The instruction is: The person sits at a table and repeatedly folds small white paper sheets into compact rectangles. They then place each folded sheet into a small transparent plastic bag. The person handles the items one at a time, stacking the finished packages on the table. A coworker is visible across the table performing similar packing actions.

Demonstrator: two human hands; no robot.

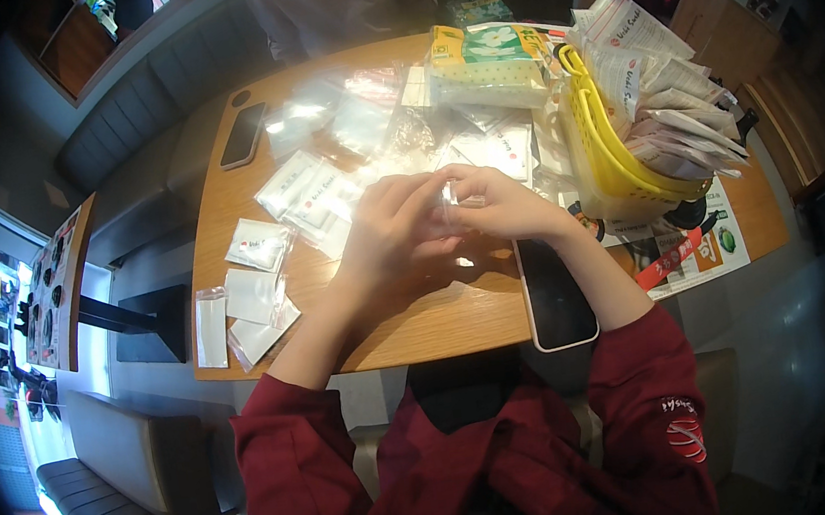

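Note:
Above the middle of the wooden table [409, 323], my left hand [396, 217] and my right hand [499, 203] meet with curled fingers. Between the fingertips shows a small piece of shiny clear plastic [449, 195], which looks like a little bag; most of it is hidden by the hands. To the left lie small white packets in clear sleeves [258, 243], some with a printed mark, and plain white ones [256, 294]. Beyond the hands are loose clear plastic bags [363, 122] and more white packets [500, 153], washed out by glare.
A yellow basket [606, 152] full of wrapped packets stands at the right, beside a yellow-green tissue pack [493, 63]. One phone [557, 293] lies under my right forearm, another [244, 134] at the far left. A person [341, 9] sits across the table. Printed sheets [723, 245] lie at right.

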